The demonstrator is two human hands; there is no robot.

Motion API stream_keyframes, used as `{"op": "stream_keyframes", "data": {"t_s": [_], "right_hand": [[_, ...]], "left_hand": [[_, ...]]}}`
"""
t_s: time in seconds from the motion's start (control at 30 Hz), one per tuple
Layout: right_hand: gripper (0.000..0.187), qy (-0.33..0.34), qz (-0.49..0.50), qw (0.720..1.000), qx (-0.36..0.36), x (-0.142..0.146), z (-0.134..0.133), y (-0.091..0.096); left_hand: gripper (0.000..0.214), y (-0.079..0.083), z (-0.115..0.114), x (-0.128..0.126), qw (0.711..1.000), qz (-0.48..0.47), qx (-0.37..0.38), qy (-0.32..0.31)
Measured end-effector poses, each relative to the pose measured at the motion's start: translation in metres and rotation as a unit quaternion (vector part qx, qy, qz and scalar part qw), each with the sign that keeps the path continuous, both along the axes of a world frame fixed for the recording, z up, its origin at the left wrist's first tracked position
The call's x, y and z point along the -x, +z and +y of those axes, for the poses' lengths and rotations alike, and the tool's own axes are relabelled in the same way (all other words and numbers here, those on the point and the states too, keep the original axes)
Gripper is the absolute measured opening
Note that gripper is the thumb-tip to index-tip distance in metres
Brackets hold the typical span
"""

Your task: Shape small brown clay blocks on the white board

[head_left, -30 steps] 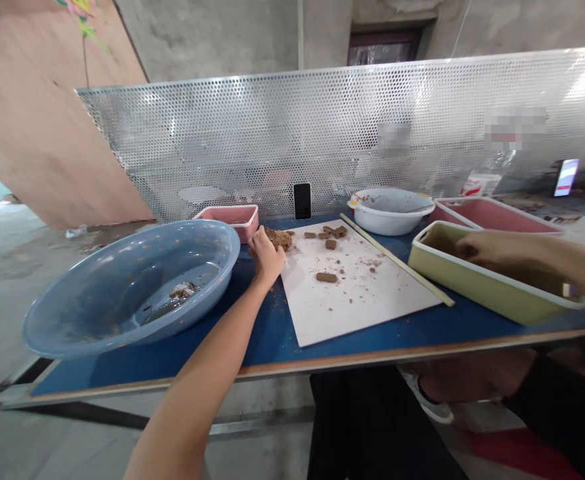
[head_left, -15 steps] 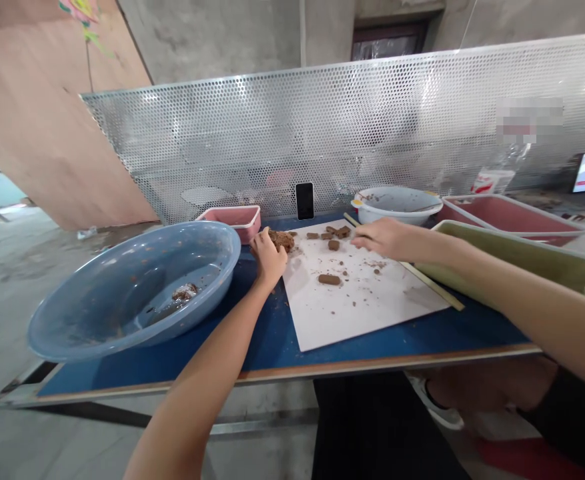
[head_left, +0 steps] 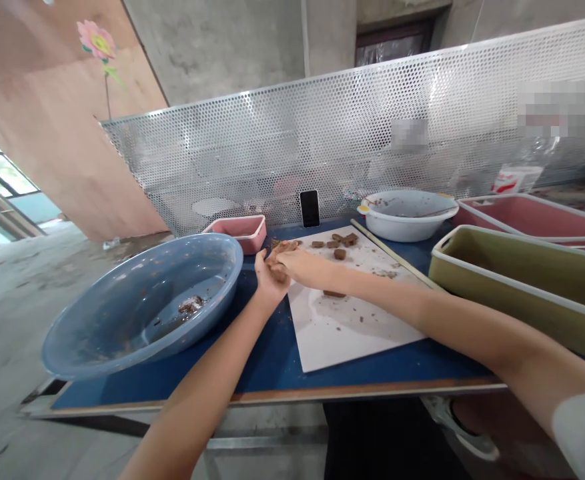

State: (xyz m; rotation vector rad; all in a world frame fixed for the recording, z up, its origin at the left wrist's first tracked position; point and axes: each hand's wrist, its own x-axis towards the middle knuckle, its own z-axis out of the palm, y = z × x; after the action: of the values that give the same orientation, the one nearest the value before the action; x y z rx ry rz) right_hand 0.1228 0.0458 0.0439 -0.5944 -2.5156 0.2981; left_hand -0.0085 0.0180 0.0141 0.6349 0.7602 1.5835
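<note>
Brown clay-like lump (head_left: 277, 272), mid-frame: left hand (head_left: 272, 288) cups it, half-curled; right hand (head_left: 306, 267) touches it, grip unclear. Probably kneading; next move likely needs steady left support.

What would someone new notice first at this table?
Likely the big blue basin at the left end of the table. Next, the left hand and right hand together at a brown lump by the left edge of the white board. Behind them, a dark-screened phone stands before the perforated metal panel.
</note>
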Motion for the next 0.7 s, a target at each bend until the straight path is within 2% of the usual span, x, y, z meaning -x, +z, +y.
{"op": "stream_keyframes", "data": {"t_s": [0.13,0.23,0.4,0.5,0.63,0.7], "right_hand": [[0.031,0.003,-0.037,0.999,-0.017,-0.01,0.007,0.001],[0.024,0.021,-0.043,0.998,-0.028,-0.013,0.01,0.001],[0.023,0.044,-0.039,0.998,-0.032,-0.008,0.009,-0.006],[0.027,0.034,-0.059,0.997,-0.04,-0.009,0.003,-0.003],[0.044,0.051,-0.087,0.991,-0.089,-0.016,-0.007,0.008],[0.04,0.055,-0.066,0.991,-0.099,-0.017,-0.011,0.009]], "left_hand": [[0.048,-0.001,0.001,0.007,0.999,-0.031,0.025,0.019],[0.048,-0.001,0.001,0.009,0.996,-0.072,0.051,0.019],[0.048,0.003,-0.005,0.004,0.992,-0.095,0.075,-0.022],[0.053,0.003,-0.007,0.002,0.997,-0.053,0.061,-0.013],[0.059,0.001,-0.003,0.007,0.998,0.05,0.027,0.016],[0.063,-0.001,-0.001,0.009,0.991,0.128,0.009,0.036]]}}
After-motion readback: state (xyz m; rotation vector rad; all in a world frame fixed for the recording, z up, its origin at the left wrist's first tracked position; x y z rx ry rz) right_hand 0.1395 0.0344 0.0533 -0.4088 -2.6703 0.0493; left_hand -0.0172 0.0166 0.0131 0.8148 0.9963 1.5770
